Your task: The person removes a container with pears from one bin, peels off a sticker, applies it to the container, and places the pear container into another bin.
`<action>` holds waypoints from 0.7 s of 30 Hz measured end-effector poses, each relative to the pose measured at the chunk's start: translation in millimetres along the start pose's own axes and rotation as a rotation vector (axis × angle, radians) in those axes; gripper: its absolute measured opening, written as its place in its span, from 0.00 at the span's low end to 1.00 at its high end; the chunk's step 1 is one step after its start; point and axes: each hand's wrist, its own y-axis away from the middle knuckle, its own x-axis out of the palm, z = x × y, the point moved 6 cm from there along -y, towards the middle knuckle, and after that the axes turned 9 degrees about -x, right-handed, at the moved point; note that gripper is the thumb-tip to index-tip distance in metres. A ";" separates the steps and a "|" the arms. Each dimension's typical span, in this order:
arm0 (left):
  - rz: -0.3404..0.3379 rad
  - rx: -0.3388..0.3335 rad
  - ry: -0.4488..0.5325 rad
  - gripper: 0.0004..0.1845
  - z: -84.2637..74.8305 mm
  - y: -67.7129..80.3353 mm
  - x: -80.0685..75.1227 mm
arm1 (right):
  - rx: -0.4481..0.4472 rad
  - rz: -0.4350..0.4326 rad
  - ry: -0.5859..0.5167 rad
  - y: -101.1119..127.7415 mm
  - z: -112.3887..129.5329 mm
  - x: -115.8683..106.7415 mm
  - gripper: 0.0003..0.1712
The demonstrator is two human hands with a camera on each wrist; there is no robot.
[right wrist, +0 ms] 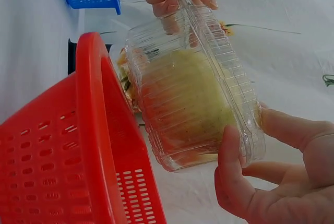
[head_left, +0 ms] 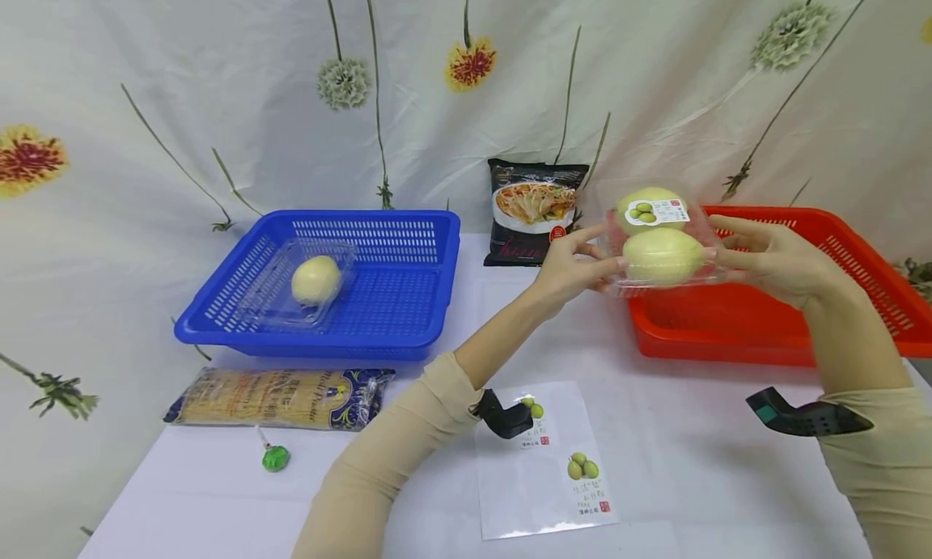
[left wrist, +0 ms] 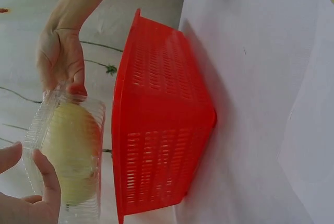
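Both hands hold a clear plastic clamshell box (head_left: 658,239) in the air above the near left corner of the red basket (head_left: 859,243), which stands on the table (head_left: 692,462) at the right. The box holds pale green-yellow fruit, and a label with small green fruit printed on it sits on its top. The left hand (head_left: 571,264) pinches the box's left end, its grip closed on the plastic between thumb and fingertips. The right hand (head_left: 772,256) takes the right end, thumb below and fingers along the edge, so its grip also pinches the box. In the right wrist view the box's ribbed lid looks shut over the fruit.

At the left of the table stands a blue basket (head_left: 408,300) with a second clear box (head_left: 298,288) lying inside, one fruit in it. In front of that basket lie a long packet of dried noodles (head_left: 280,397) and a small green lollipop (head_left: 275,457). A dark packet of instant noodles (head_left: 534,211) leans upright against the flowered cloth behind, between the two baskets. A white printed bag (head_left: 546,478) lies flat near the front edge
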 end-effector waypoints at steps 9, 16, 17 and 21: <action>-0.007 -0.079 -0.028 0.36 -5.6 -17.5 17.1 | -0.018 0.038 -0.025 -5.1 -15.5 -21.4 0.36; -0.013 -0.115 -0.119 0.35 -12.9 -30.4 30.5 | -0.060 0.109 -0.049 -6.5 -23.4 -36.0 0.31; -0.017 -0.115 -0.140 0.34 -14.2 -32.0 32.4 | -0.075 0.121 -0.062 -6.6 -24.6 -38.1 0.30; -0.034 -0.141 -0.229 0.33 -17.6 -37.1 39.9 | -0.066 0.140 -0.038 -7.6 -31.1 -45.7 0.32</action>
